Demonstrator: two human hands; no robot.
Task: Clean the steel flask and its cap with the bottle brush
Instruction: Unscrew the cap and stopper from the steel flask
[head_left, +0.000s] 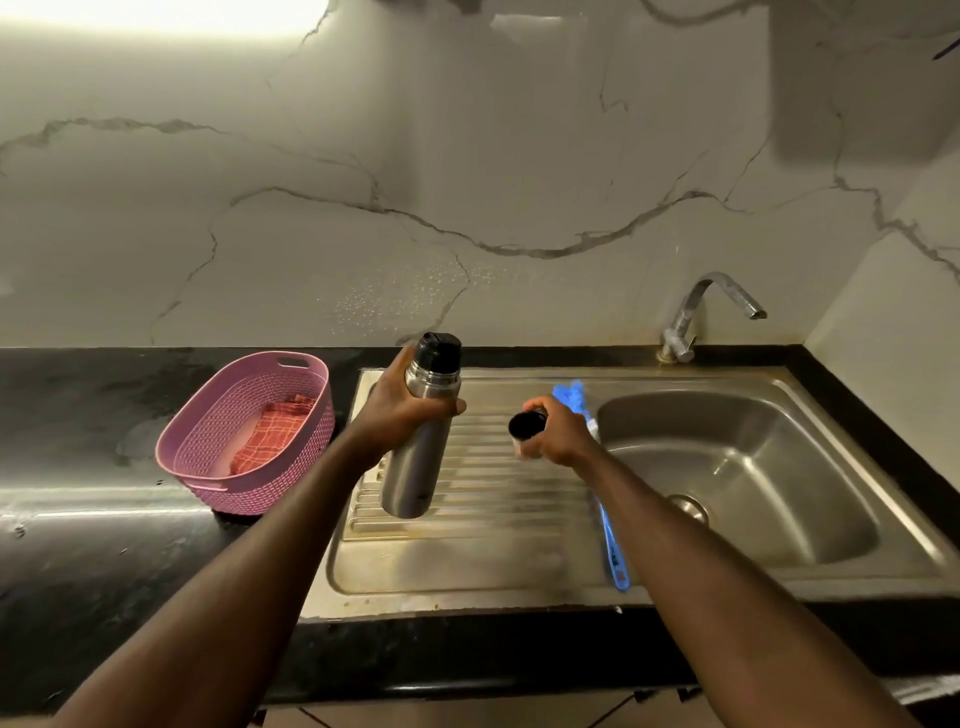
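Countertop (78, 545) black, glossy, wet-looking; marble-veined wall (467, 156) behind. Steel sink (857, 519) right, drainboard (493, 493) centre, tap (696, 317) far right. I see left hand (397, 410) wrapped round steel flask (415, 467), held upright over drainboard, black stopper on. Right hand (558, 434) curled round cap (525, 426), just right of flask. Blue bottle brush (613, 545) lies along basin edge. Pink basket (208, 431) left, holding red checked cloth (270, 431).
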